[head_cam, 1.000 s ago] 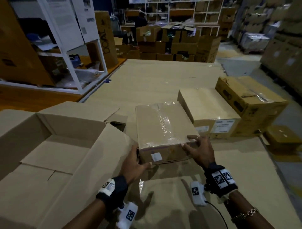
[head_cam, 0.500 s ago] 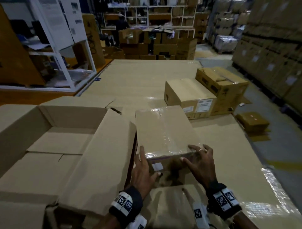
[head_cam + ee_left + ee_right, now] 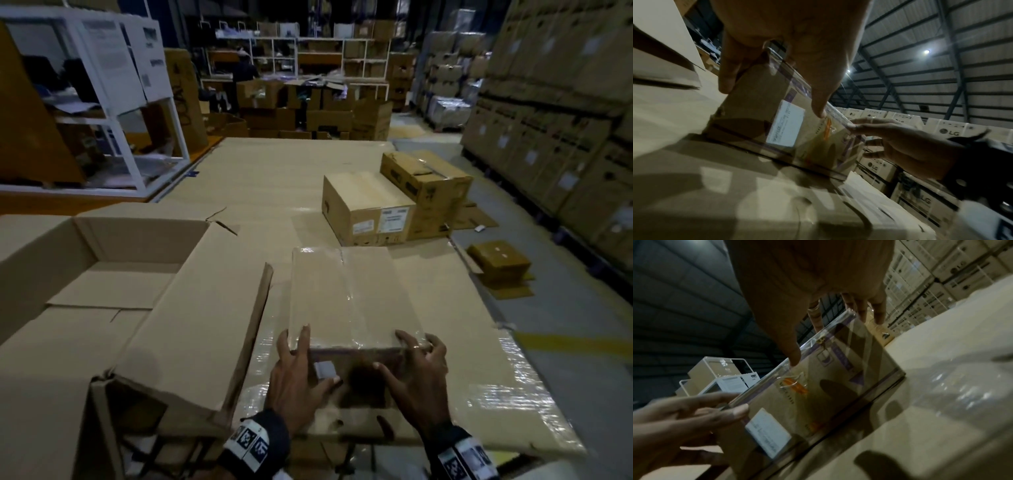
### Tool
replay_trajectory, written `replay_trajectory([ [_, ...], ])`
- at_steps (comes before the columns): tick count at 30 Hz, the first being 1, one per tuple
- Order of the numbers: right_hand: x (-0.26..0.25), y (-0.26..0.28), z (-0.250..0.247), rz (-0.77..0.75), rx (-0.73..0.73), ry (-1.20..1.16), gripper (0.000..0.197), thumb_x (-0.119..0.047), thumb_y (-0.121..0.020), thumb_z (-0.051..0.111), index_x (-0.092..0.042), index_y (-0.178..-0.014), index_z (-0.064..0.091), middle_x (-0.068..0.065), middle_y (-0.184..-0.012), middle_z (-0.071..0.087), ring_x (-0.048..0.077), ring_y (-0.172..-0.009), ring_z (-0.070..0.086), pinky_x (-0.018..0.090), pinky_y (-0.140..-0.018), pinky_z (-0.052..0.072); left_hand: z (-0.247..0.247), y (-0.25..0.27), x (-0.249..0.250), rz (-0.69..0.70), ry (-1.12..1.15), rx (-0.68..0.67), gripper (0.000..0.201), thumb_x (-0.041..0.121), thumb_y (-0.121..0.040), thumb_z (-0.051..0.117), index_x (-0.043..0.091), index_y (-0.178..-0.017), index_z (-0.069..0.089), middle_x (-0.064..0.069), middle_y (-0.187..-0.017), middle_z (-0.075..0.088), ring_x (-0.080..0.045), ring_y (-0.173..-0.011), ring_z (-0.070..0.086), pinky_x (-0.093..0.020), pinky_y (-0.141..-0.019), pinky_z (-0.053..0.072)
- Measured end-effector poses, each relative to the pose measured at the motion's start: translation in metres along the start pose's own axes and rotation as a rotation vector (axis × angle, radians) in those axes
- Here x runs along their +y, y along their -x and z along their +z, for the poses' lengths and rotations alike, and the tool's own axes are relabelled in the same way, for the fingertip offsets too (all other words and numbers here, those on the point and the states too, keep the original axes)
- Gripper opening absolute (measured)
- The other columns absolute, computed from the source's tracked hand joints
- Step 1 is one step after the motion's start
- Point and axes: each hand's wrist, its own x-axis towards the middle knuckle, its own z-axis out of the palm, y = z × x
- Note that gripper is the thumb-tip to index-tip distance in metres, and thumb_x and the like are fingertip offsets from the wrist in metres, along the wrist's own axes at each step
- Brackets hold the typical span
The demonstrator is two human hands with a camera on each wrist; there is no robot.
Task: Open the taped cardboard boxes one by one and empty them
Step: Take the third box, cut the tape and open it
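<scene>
A brown cardboard box (image 3: 349, 298) sealed with clear tape lies lengthwise in front of me on the cardboard-covered surface (image 3: 274, 171). My left hand (image 3: 310, 356) grips its near left corner, fingers on the top edge and thumb on the front face by a white label (image 3: 325, 370). My right hand (image 3: 394, 353) grips the near right corner the same way. In the left wrist view the left hand (image 3: 777, 81) clasps the box (image 3: 760, 116). In the right wrist view the right hand's (image 3: 828, 331) thumb presses the box's (image 3: 838, 386) taped top edge.
A large open carton (image 3: 102, 291) stands at the left, its flap beside the box. Two closed boxes (image 3: 366, 205) (image 3: 428, 185) sit behind at the right. A small flat package (image 3: 498, 260) lies on the floor. White shelving (image 3: 102, 102) stands left, stacked cartons (image 3: 565, 137) right.
The taped box has slid towards me, away from the two closed boxes and alongside the open carton's flap. Both hands have stayed on its near end.
</scene>
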Motion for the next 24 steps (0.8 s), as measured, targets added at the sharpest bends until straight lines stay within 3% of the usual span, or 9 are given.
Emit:
replay_trajectory([
  [3, 0.011, -0.007, -0.011, -0.112, -0.089, 0.016, 0.074, -0.062, -0.071, 0.076, -0.037, -0.136, 0.052, 0.003, -0.154, 0.02, 0.03, -0.132, 0.042, 0.051, -0.106, 0.045, -0.008, -0.009, 0.005, 0.082, -0.044, 0.059, 0.094, 0.072, -0.069, 0.071, 0.038, -0.15, 0.036, 0.004, -0.166, 0.004, -0.024, -0.14, 0.042, -0.036, -0.106, 0.048],
  [5, 0.015, -0.021, -0.017, -0.153, -0.175, -0.01, 0.076, -0.069, -0.072, 0.07, -0.04, -0.139, 0.05, -0.001, -0.159, 0.013, 0.026, -0.136, 0.04, 0.05, -0.108, 0.043, -0.014, -0.02, 0.005, 0.117, -0.055, 0.05, 0.092, 0.075, -0.066, 0.068, 0.038, -0.147, 0.044, 0.005, -0.167, 0.009, -0.021, -0.144, 0.037, -0.04, -0.109, 0.046],
  [9, 0.025, -0.039, -0.019, -0.172, -0.337, -0.031, 0.083, -0.072, -0.073, 0.069, -0.047, -0.147, 0.04, -0.004, -0.165, 0.009, 0.024, -0.142, 0.037, 0.052, -0.114, 0.037, -0.014, -0.029, 0.004, 0.14, -0.131, -0.042, 0.102, 0.08, -0.061, 0.068, 0.049, -0.151, 0.031, 0.008, -0.167, 0.013, -0.022, -0.145, 0.036, -0.049, -0.111, 0.043],
  [15, 0.036, -0.024, -0.013, -0.275, -0.214, -0.016, 0.068, -0.059, -0.081, 0.071, -0.04, -0.142, 0.05, 0.003, -0.161, 0.029, 0.022, -0.141, 0.04, 0.052, -0.111, 0.038, -0.011, -0.009, 0.009, 0.22, -0.217, -0.057, 0.076, 0.06, -0.083, 0.057, 0.045, -0.153, 0.031, 0.005, -0.167, 0.018, -0.024, -0.143, 0.042, -0.049, -0.108, 0.043],
  [19, 0.041, -0.004, -0.02, -0.326, -0.183, -0.006, 0.063, -0.052, -0.084, 0.072, -0.04, -0.142, 0.051, 0.004, -0.159, 0.033, 0.022, -0.14, 0.042, 0.05, -0.108, 0.042, -0.009, 0.009, 0.011, 0.239, -0.194, -0.06, 0.07, 0.051, -0.09, 0.059, 0.046, -0.153, 0.031, 0.008, -0.166, 0.019, -0.021, -0.143, 0.041, -0.049, -0.111, 0.039],
  [24, 0.037, -0.016, -0.031, -0.225, -0.254, -0.051, 0.054, -0.062, -0.087, 0.062, -0.04, -0.136, 0.057, -0.002, -0.161, 0.027, 0.023, -0.137, 0.045, 0.049, -0.109, 0.043, -0.019, 0.0, 0.022, 0.14, -0.105, -0.035, 0.062, 0.066, -0.091, 0.051, 0.04, -0.147, 0.046, 0.008, -0.161, 0.033, -0.017, -0.143, 0.039, -0.048, -0.116, 0.035],
])
